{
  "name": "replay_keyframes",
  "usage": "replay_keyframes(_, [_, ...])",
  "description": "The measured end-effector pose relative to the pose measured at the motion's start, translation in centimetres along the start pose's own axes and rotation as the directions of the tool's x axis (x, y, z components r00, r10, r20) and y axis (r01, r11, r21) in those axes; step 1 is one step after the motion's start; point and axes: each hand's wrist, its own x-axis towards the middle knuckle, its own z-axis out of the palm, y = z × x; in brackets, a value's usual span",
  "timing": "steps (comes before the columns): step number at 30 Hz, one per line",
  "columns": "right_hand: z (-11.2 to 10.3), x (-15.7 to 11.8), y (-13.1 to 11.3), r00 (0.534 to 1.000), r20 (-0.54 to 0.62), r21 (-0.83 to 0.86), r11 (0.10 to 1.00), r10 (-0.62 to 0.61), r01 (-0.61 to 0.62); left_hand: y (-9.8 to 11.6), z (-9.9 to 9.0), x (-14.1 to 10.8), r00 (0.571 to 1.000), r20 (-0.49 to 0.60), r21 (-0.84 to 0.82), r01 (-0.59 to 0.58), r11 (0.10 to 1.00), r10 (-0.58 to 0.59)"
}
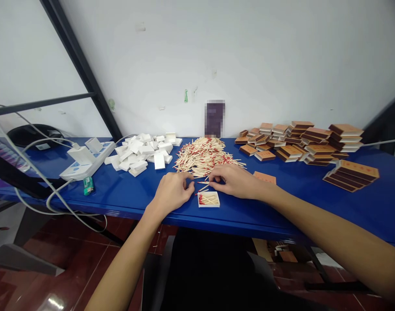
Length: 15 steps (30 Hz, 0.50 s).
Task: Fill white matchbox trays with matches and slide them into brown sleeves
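A white matchbox tray (208, 204) lies near the table's front edge, partly filled with red-tipped matches (209, 198). Just behind it, my right hand (232, 180) pinches a match (202, 182) between thumb and fingertips, its red head toward the left. To the left of the tray rests my left hand (173, 190), fingers curved, with a gap between thumb and index finger and nothing visible between them. A few loose matches (203, 188) lie between the hands. A large heap of matches (204, 155) spreads beyond both hands. An orange matchbox cover (265, 177) is partly hidden behind my right wrist.
White empty trays (142, 149) are piled left of the heap. Brown-and-orange matchboxes (288, 140) stand stacked at the right, with another stack (351, 175) nearer. A power strip (90, 160) with cables, and a green lighter-sized item (88, 185), lie at the left. A wall backs the blue table (126, 190).
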Motion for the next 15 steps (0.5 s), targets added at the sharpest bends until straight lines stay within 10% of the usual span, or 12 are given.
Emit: replay_keyframes(15, [-0.1, -0.2, 0.1, 1.000, -0.009, -0.040, 0.999, 0.013, -0.013, -0.7, -1.7, -0.1, 0.975, 0.190, -0.263, -0.066, 0.963, 0.118])
